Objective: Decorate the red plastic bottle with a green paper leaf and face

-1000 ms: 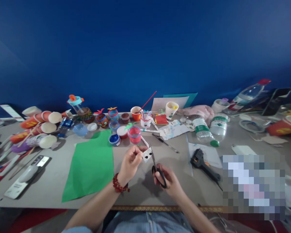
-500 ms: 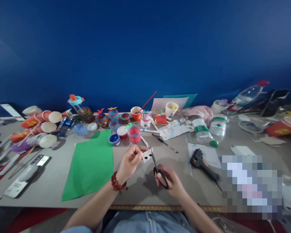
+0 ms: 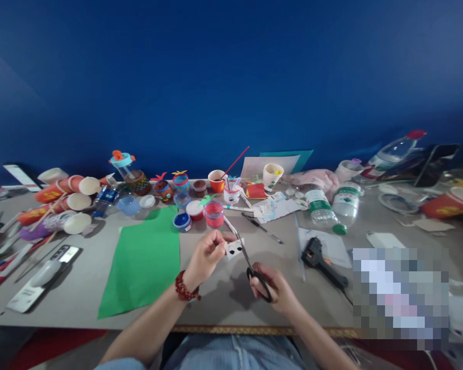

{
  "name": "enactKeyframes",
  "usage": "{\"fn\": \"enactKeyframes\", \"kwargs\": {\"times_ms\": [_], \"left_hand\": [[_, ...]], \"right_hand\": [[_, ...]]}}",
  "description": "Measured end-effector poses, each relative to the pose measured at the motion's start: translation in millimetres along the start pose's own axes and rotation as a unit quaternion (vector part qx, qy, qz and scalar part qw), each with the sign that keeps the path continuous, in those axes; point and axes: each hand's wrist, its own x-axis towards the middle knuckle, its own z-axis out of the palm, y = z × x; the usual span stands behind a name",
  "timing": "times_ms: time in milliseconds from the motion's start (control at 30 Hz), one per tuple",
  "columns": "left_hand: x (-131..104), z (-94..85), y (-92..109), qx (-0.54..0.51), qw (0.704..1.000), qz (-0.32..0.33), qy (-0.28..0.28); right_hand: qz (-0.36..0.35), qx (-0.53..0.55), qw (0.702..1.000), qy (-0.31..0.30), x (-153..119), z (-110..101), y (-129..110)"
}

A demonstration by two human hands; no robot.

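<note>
My left hand [image 3: 209,252], with a red beaded bracelet on the wrist, pinches a small white paper piece [image 3: 233,249] that bears black eye shapes. My right hand [image 3: 272,288] is closed round the black handles of the scissors [image 3: 250,267]. The scissor blades point up and to the left and lie at the paper's right side. Whether the blades are parted is too small to tell. A green sheet [image 3: 146,267] lies on the table to the left of my left hand.
Paint pots [image 3: 214,213], decorated cups and a pen [image 3: 264,228] stand or lie beyond my hands. To the right are a black glue gun [image 3: 324,262] and plastic bottles [image 3: 319,205]. A phone [image 3: 42,280] and stacked paper cups [image 3: 77,223] are at the left.
My right hand and the scissors have shifted slightly right and down. The left hand stays almost in place with the paper.
</note>
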Motion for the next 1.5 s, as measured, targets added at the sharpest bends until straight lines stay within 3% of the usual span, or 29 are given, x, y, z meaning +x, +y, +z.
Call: {"fn": "enactKeyframes", "kwargs": {"times_ms": [967, 1500], "left_hand": [[0.3, -8.6, 8.2, 0.010, 0.999, -0.015, -0.039], [6.8, -17.2, 6.2, 0.019, 0.994, 0.003, -0.104]], "right_hand": [[-0.034, -0.100, 0.993, -0.046, 2.3, -21.4, -3.8], [-0.030, -0.130, 0.988, -0.080, 7.2, -35.5, 4.3]]}}
